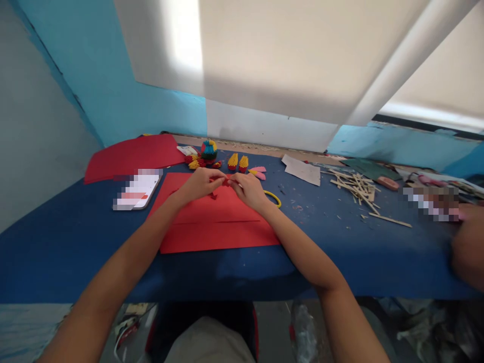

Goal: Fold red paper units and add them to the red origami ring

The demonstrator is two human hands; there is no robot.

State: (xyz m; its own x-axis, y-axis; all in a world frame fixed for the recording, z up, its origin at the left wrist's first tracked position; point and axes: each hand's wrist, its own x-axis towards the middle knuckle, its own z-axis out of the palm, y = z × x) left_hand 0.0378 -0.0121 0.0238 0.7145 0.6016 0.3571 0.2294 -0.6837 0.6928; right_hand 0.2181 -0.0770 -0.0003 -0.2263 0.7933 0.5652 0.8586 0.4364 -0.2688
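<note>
Red paper piece (227,182): small, looks folded, pinched between fingertips of left hand (202,183) and right hand (248,190), above far part of red sheet. Exact shape hidden by fingers. Small red bit (214,196): dark red, just below left hand's fingers, over the sheet; form too small to tell. Red sheet (215,236): bright, flat on blue surface (302,252), thin line across near part, fold or edge unclear.

Open tabletop (378,262) in front of sticks (355,186)
</note>
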